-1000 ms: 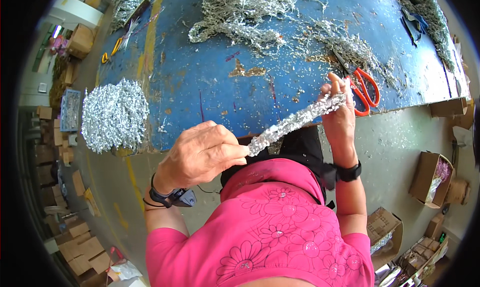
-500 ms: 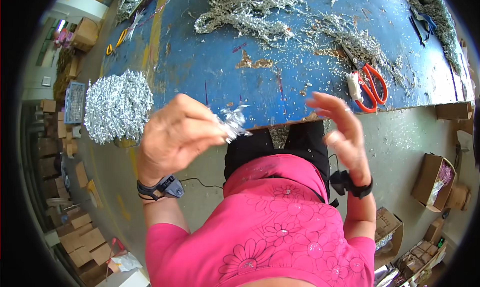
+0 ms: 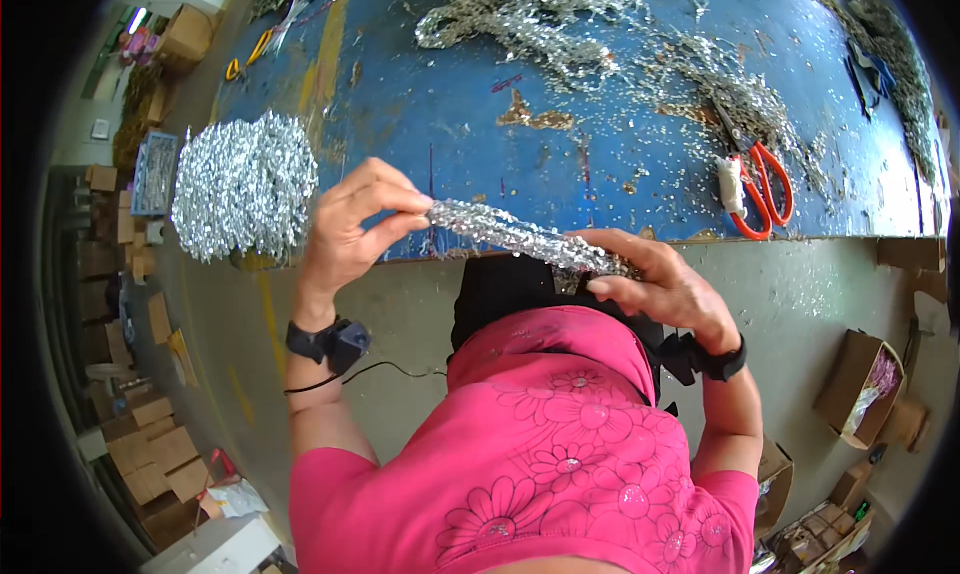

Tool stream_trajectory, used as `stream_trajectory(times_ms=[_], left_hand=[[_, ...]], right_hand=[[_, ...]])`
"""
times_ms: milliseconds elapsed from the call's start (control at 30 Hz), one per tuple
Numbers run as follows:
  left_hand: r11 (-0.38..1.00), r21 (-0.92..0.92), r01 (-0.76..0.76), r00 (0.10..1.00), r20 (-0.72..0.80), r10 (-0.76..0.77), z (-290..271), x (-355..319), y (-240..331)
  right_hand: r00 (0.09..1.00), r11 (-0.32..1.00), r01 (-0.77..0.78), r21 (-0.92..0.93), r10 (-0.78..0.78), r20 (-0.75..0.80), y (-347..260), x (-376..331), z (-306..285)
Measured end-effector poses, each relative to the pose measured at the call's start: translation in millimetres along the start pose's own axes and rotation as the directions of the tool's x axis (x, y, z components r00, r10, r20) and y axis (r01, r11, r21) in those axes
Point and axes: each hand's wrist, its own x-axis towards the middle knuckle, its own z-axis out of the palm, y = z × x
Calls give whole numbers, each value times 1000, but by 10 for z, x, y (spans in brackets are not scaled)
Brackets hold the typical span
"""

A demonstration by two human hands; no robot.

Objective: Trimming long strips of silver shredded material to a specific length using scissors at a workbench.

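A bundle of silver tinsel strands (image 3: 505, 232) stretches between my hands just over the near edge of the blue table (image 3: 400, 124). My left hand (image 3: 345, 224) pinches its left end between thumb and fingertips. Around the right end my right hand (image 3: 675, 292) is closed, the fingers on top and the thumb below. A thick hank of shiny silver tinsel (image 3: 245, 189) hangs over the table edge, left of my left hand. Red-handled scissors (image 3: 775, 189), with white wrapping on one handle, lie on the table beyond my right hand.
Loose silver strands (image 3: 540, 9) are heaped at the far side, with glittery bits scattered rightward. Yellow-handled scissors (image 3: 258, 52) lie at the far left, dark blue-handled cutters (image 3: 872, 72) at the far right. An open carton (image 3: 858, 389) stands on the floor to the right.
My right hand, empty and raised before, now grips the tinsel bundle. The small blurred silver clump at my left fingertips now shows as a long bundle spanning both hands.
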Motion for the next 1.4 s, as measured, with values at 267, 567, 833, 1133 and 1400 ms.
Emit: stream_trajectory(times_ms=[267, 567, 833, 1133, 1400], left_hand=[[994, -72, 76, 994, -76, -82, 302, -267, -348], [991, 116, 66, 995, -81, -57, 353, -449, -686], [981, 134, 139, 982, -149, -119, 403, -562, -661], [989, 36, 140, 977, -168, -132, 473, -624, -656], [978, 56, 202, 959, -213, -186, 427, -681, -696]], right_hand=[[899, 821, 138, -554, -339, -278, 287, 227, -212], [793, 302, 15, -953, -584, -173, 475, 447, 89], [711, 463, 85, -882, -648, -272, 579, 475, -24], [631, 520, 142, -842, -703, -328, 602, 453, -64], [654, 571, 194, -797, -681, -329, 586, 513, -69]])
